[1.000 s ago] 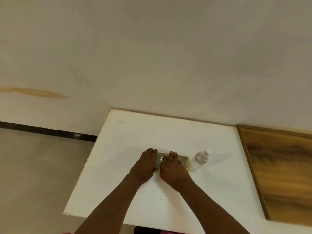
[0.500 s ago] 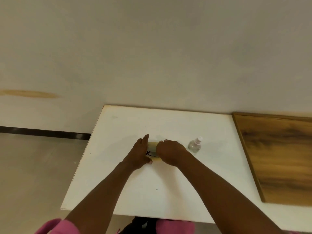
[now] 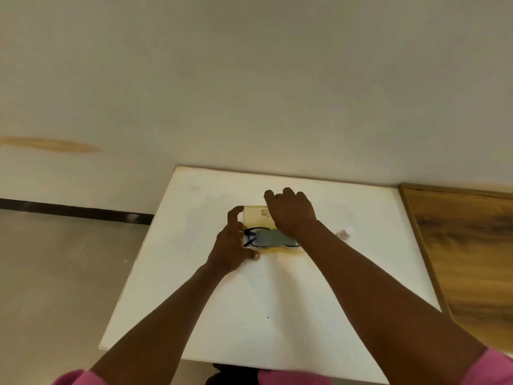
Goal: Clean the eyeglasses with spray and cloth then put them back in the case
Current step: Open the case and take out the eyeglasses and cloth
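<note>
Case (image 3: 256,215) open on table (image 3: 249,301); right hand (image 3: 291,211) grasped lid far edge. Left hand (image 3: 231,245) loosely curled at case end, grasp unclear. Glasses (image 3: 251,237), cloth (image 3: 270,238) inside. Bottle (image 3: 345,233) right.

The eyeglass case (image 3: 261,216) lies open near the middle of the white table, its cream-coloured lid swung back flat toward the wall, with some small dark print on the lid's inner face (too blurred to read). In the yellowish lower tray lie the eyeglasses (image 3: 251,237), black-framed and folded, their temples crossing at the left end. A grey-blue cleaning cloth (image 3: 270,238) lies crumpled on top of the glasses, covering their middle and leaving the frame showing at both ends. The spray bottle (image 3: 345,234) stands to the right of the case, clear-bodied with a pale cap, partly hidden behind a forearm.
</note>
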